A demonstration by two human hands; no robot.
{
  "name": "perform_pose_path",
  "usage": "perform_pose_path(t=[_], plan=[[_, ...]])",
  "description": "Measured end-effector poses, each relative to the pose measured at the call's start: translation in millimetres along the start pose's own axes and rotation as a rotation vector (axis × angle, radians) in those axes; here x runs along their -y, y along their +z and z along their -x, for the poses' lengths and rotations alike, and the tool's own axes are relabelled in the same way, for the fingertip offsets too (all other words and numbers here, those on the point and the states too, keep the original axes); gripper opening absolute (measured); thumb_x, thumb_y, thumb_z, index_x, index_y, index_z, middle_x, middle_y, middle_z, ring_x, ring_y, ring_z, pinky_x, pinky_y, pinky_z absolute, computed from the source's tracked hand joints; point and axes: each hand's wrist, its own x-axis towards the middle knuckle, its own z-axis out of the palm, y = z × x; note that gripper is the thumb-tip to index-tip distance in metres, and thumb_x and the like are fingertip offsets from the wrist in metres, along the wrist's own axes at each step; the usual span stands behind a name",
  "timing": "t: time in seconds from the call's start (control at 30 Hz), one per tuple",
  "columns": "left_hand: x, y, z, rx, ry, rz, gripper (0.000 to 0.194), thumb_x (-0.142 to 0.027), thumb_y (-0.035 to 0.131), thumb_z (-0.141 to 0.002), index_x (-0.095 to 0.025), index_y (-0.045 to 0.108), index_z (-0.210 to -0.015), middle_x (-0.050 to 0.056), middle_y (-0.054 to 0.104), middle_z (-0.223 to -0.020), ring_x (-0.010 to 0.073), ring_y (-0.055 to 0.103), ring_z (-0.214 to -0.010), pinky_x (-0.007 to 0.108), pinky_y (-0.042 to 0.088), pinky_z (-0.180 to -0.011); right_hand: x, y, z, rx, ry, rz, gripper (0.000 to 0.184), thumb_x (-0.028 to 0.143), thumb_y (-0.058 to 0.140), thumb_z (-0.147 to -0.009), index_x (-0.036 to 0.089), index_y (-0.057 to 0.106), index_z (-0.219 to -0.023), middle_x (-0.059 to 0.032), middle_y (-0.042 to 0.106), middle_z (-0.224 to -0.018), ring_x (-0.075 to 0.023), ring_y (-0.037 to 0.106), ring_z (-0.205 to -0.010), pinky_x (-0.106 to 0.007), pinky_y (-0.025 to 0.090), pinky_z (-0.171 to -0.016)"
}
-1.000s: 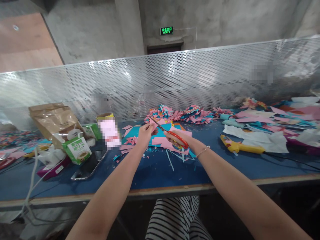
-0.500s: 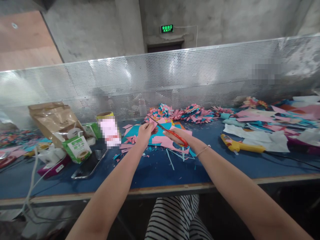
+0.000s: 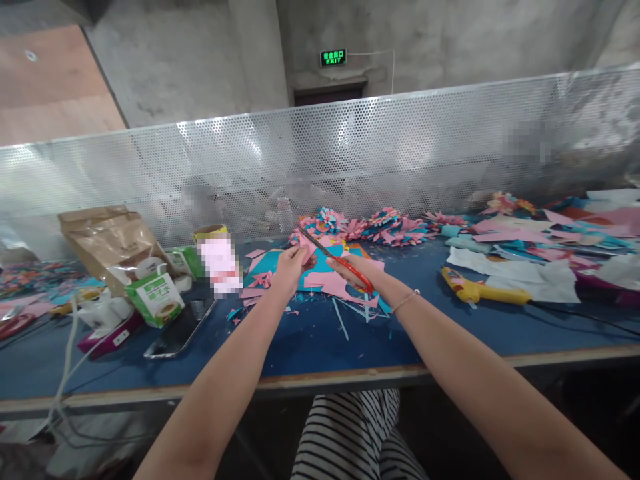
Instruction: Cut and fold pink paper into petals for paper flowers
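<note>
My right hand [image 3: 356, 269] is closed round the red handles of a pair of scissors [image 3: 361, 279], whose blades point away to the upper left. Between finger and thumb, my left hand [image 3: 295, 263] pinches a piece of pink paper [image 3: 311, 249] beside the blades. Whether the blades touch the paper is too small to tell. Beneath both hands lie blue paper sheets [image 3: 267, 261] and pink paper scraps [image 3: 334, 285]. Just beyond them are fringed pink and blue paper flowers [image 3: 395, 228].
A yellow glue gun [image 3: 480, 291] lies at right near white and pink sheets. On the left are a brown paper bag [image 3: 110, 243], a green box [image 3: 157, 297], a phone [image 3: 180, 330] and a power strip [image 3: 107, 337]. A perforated metal screen [image 3: 415, 143] runs behind the table.
The scissors and the right hand have shifted very slightly, and the blades look closer together. My left hand keeps its pinch in nearly the same place.
</note>
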Motion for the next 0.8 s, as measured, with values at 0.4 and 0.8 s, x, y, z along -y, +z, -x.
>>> perform_pose_path(t=[0.4, 0.8], plan=[[4, -4.9, -3, 0.042, 0.038, -0.106, 0.023, -0.036, 0.065, -0.059, -0.015, 0.054, -0.058, -0.004, 0.043, -0.055, 0.0058, 0.039, -0.052, 0.019, 0.032, -0.049, -35, -5, -12, 0.005, 0.117, 0.657, 0.033, 0.037, 0.045, -0.075, 0.011, 0.062, -0.084, -0.0165, 0.064, -0.086, -0.0240, 0.060, -0.079, -0.027, 0.042, -0.061], [8, -1.8, 0, 0.182, 0.087, -0.198, 0.020, -0.029, 0.066, -0.058, -0.015, 0.059, -0.070, -0.002, 0.053, -0.059, 0.0069, 0.043, -0.051, 0.020, 0.034, -0.049, -9, -3, -13, -0.201, -0.292, -0.081, 0.026, 0.033, 0.047, -0.075, 0.013, 0.062, -0.084, -0.0060, 0.062, -0.084, -0.0135, 0.054, -0.073, -0.024, 0.040, -0.068]])
